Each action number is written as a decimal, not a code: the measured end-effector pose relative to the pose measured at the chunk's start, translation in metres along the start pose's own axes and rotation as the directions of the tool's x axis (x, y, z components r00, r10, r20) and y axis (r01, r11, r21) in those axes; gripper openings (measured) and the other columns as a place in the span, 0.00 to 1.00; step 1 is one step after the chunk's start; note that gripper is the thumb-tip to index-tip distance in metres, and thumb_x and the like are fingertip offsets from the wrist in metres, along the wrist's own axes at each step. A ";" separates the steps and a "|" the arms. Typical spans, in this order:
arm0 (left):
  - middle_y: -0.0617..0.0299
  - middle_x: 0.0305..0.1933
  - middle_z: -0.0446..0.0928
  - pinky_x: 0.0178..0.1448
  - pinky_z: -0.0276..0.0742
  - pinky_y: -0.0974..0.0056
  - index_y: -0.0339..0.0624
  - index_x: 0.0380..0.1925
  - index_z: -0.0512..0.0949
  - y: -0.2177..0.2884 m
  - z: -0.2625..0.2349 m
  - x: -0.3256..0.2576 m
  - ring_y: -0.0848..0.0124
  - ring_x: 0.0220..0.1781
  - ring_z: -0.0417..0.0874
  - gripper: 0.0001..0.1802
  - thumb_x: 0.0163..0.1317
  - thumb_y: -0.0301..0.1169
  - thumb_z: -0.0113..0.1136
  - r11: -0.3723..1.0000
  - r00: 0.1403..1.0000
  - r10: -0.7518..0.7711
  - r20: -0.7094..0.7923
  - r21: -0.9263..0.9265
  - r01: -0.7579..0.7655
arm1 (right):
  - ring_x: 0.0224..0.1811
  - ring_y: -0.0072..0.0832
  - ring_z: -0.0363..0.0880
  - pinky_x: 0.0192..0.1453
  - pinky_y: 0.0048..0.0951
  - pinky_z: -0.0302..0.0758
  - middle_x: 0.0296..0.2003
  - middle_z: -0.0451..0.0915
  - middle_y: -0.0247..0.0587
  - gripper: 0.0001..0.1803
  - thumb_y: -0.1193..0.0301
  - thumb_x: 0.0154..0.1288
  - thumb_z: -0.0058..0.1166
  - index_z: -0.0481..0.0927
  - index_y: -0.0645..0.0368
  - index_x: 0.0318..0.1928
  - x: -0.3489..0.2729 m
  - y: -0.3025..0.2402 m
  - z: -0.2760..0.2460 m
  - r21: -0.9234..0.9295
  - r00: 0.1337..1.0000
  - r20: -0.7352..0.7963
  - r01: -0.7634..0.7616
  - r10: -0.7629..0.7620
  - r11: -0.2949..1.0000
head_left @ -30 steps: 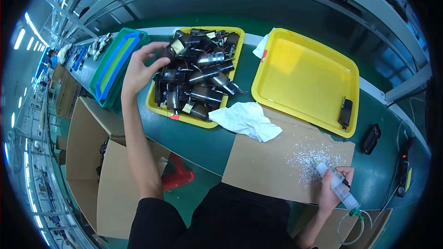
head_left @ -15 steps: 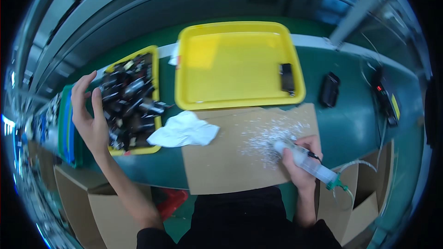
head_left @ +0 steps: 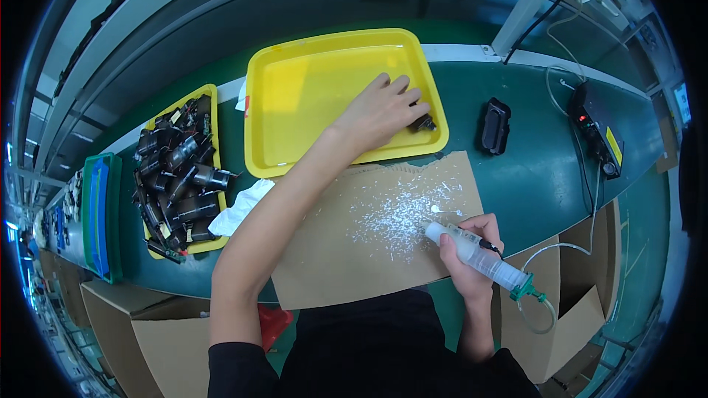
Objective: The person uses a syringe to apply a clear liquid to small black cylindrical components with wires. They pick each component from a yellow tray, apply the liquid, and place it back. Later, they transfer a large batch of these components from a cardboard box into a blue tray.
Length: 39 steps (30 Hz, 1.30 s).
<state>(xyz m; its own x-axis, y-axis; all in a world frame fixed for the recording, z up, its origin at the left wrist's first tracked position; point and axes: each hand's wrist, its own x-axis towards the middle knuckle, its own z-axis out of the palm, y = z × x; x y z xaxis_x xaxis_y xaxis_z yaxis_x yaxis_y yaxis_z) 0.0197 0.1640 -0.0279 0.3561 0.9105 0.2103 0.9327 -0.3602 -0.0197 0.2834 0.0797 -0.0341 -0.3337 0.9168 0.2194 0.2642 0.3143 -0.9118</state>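
Left hand [head_left: 387,112] is cupping a half-hidden dark part [head_left: 423,124] in a yellow plastic tray [head_left: 310,96], grip unclear; right hand [head_left: 468,262] is clasping a translucent green-capped syringe [head_left: 507,275] over brown cardboard [head_left: 317,265], seemingly shielding the green table [head_left: 531,191].

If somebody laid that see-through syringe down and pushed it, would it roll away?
The syringe might roll, because its body looks round. It probably wouldn't go far, though: the green cap sticks out at the end, and the attached tube could tug on it. That tube looks bendy, since it curls in a loop.
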 end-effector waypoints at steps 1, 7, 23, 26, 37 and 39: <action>0.60 0.51 0.77 0.62 0.69 0.57 0.45 0.47 0.75 -0.002 -0.004 -0.002 0.62 0.58 0.73 0.18 0.55 0.24 0.60 0.999 0.999 -0.033 0.026 0.008 0.032 | 0.23 0.14 0.72 0.28 0.17 0.69 0.20 0.76 0.34 0.18 0.73 0.50 0.67 0.69 0.61 0.35 0.001 0.001 -0.001 0.002 1.000 0.002 0.002 -0.002 1.000; 0.54 0.47 0.77 0.56 0.73 0.60 0.40 0.47 0.73 -0.008 -0.041 -0.069 0.64 0.50 0.78 0.13 0.61 0.23 0.57 0.429 0.714 -0.678 -0.174 -0.883 0.192 | 0.24 0.14 0.71 0.30 0.18 0.68 0.23 0.75 0.34 0.16 0.75 0.51 0.66 0.69 0.61 0.34 0.009 -0.004 -0.001 0.003 1.000 -0.022 0.020 -0.019 1.000; 0.57 0.42 0.76 0.41 0.73 0.67 0.39 0.54 0.67 0.023 -0.045 -0.130 0.71 0.39 0.77 0.21 0.63 0.30 0.59 -0.195 0.697 -0.703 0.142 -0.981 0.004 | 0.24 0.18 0.67 0.30 0.18 0.66 0.28 0.69 0.35 0.29 0.58 0.46 0.71 0.68 0.64 0.36 0.027 -0.063 0.012 0.052 0.956 -0.133 0.270 -0.262 0.961; 0.55 0.43 0.74 0.37 0.72 0.69 0.36 0.59 0.63 0.030 -0.048 -0.132 0.73 0.36 0.74 0.27 0.63 0.34 0.59 -0.197 0.779 -0.617 0.110 -0.980 -0.018 | 0.20 0.18 0.63 0.27 0.17 0.62 0.26 0.66 0.33 0.33 0.53 0.46 0.71 0.65 0.64 0.34 0.030 -0.081 0.028 0.110 0.929 -0.216 0.328 -0.299 0.938; 0.43 0.46 0.74 0.37 0.72 0.64 0.24 0.57 0.65 0.045 -0.042 -0.140 0.63 0.44 0.76 0.39 0.61 0.51 0.56 -0.633 0.970 -0.240 0.032 -0.763 -0.131 | 0.19 0.15 0.67 0.25 0.15 0.63 0.24 0.72 0.38 0.30 0.67 0.46 0.70 0.60 0.66 0.38 0.039 -0.095 0.036 0.231 0.915 0.004 0.392 -0.403 0.891; 0.42 0.45 0.75 0.36 0.73 0.64 0.24 0.56 0.66 0.046 -0.042 -0.141 0.62 0.44 0.76 0.38 0.60 0.50 0.58 -0.651 0.984 -0.179 0.017 -0.752 -0.105 | 0.19 0.16 0.68 0.24 0.15 0.64 0.24 0.72 0.38 0.30 0.67 0.47 0.70 0.61 0.66 0.38 0.036 -0.096 0.039 0.272 0.932 0.003 0.349 -0.364 0.897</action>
<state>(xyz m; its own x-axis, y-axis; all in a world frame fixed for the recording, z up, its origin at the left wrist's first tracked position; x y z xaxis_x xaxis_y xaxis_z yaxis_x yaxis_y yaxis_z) 0.0095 0.0104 -0.0177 0.1846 0.9636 0.1935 -0.6882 -0.0138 0.7254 0.2104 0.0730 0.0472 -0.4093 0.7390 0.5350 -0.1263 0.5349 -0.8354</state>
